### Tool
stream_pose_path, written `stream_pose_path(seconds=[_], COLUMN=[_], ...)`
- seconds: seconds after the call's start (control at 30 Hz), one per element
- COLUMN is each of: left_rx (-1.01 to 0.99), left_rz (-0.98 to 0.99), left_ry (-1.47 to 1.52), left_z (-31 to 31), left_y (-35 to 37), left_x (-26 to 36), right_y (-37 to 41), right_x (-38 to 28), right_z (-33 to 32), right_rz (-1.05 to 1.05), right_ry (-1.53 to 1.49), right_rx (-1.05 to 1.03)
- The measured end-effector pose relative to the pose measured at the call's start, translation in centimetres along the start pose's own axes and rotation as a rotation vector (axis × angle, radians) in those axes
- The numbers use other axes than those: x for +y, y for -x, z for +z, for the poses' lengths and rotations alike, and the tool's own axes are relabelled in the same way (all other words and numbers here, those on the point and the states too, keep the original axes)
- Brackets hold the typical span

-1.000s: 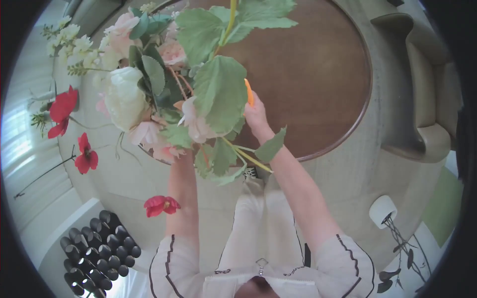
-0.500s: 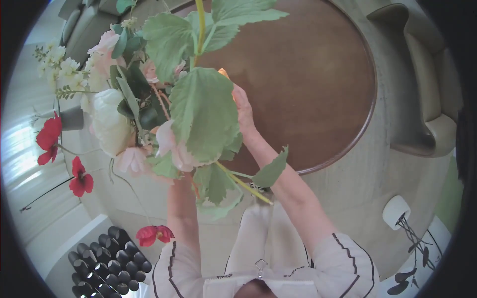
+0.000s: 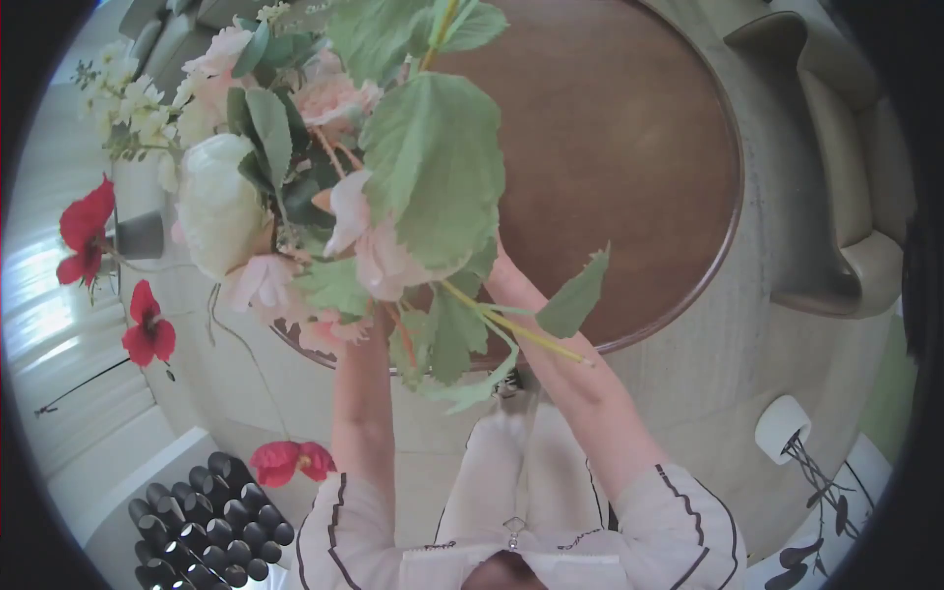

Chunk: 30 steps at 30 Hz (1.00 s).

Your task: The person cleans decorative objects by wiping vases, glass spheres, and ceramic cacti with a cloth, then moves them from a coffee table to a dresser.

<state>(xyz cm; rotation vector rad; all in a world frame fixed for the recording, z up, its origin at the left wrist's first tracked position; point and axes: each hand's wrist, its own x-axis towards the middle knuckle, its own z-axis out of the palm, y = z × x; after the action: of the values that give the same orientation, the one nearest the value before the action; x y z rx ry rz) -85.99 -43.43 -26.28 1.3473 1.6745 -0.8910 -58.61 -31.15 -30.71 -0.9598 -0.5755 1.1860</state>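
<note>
A large bunch of flowers (image 3: pixel 258 273) fills the upper left, close in front of me, with pink blooms, a white peony (image 3: pixel 218 208) and red poppies (image 3: pixel 149 324). A leafy sprig with broad green leaves (image 3: pixel 433 172) and a yellow-green stem (image 3: pixel 536 336) crosses its right side. Both my arms reach up into the bunch. My left forearm (image 3: pixel 362 418) disappears beneath the pink blooms, so the left hand is hidden. Only the wrist end of my right hand (image 3: pixel 502 264) shows past the leaves; its fingers are covered. What either hand grips cannot be seen.
A round brown table (image 3: pixel 610 167) lies beyond and below the flowers. Curved sofa seating (image 3: pixel 836 197) stands at the right. A white pot with dark stems (image 3: pixel 783 425) is lower right, a dark cylinder cluster (image 3: pixel 211 521) lower left, and a grey pot (image 3: pixel 140 236) at the left.
The bunch has shifted and turned slightly, and the sprig's stem end has swung right and up. My right fingers, visible before beside something orange, are now behind the leaves.
</note>
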Motion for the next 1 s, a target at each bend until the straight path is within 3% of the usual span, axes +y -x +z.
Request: stream_pose_path(seconds=[0.07,0.1,0.2,0.23,0.37,0.47,0.53,0.6,0.63,0.67,0.7,0.77,0.8,0.87,0.9,1.0], left_rx=[0.949,1.187,2.281,2.197,1.337,0.549,-0.025,-0.62,-0.675,-0.779,-0.881,-1.072,-1.162,-1.338,-1.422,-1.657], left_rz=[-0.271,-0.341,-0.685,-0.805,-1.511,-1.781,-1.836,-1.787,-1.744,-1.657,-1.563,-1.357,-1.251,-1.036,-0.927,-0.579], left_ry=[-0.291,-0.364,-0.679,-0.591,0.07,0.527,0.8,1.044,1.065,1.101,1.137,1.206,1.233,1.268,1.279,1.303], left_z=[1.3,0.9,-2.5,-3.2,-4.4,-7.1,-8.5,-13.3,-10.8,-11.9,-12.4,-11.8,-9.3,-8.7,-9.1,-5.7], left_y=[-4.7,-7.4,-16.7,-19.3,-28.9,-36.4,-40.2,-44.0,-40.2,-36.1,-32.8,-29.0,-28.4,-27.0,-25.8,-23.8], left_x=[-2.8,-3.0,0.1,-0.1,-3.0,-5.7,-6.1,-6.0,-3.3,1.1,4.6,8.9,7.2,6.3,7.1,2.0], right_y=[-0.7,-1.3,-3.9,-3.6,-2.4,0.5,1.0,0.9,0.5,2.0,3.2,2.9,1.2,-8.8,-10.2,-4.6], right_x=[1.6,3.2,9.6,7.6,-0.9,-7.8,-9.6,-10.4,-3.6,2.5,4.3,1.0,6.4,23.0,23.5,12.0], right_z=[-0.5,-0.8,-2.0,-2.1,-1.8,-0.8,-0.3,0.1,-4.7,-9.5,-11.5,-10.0,-10.8,-14.6,-16.9,-21.2], right_rz=[0.121,0.15,0.277,0.27,0.217,0.172,0.238,0.387,0.546,0.862,1.02,0.933,0.912,0.811,0.758,0.62], right_ry=[-0.207,-0.26,-0.567,-0.535,-0.305,-0.133,-0.032,0.098,0.05,-0.048,-0.094,-0.001,0.023,-0.046,-0.084,-0.18], right_rx=[-0.038,-0.048,-0.148,-0.156,-0.185,-0.208,-0.171,-0.084,-0.022,0.11,0.172,0.017,-0.026,-0.361,-0.523,-0.922])
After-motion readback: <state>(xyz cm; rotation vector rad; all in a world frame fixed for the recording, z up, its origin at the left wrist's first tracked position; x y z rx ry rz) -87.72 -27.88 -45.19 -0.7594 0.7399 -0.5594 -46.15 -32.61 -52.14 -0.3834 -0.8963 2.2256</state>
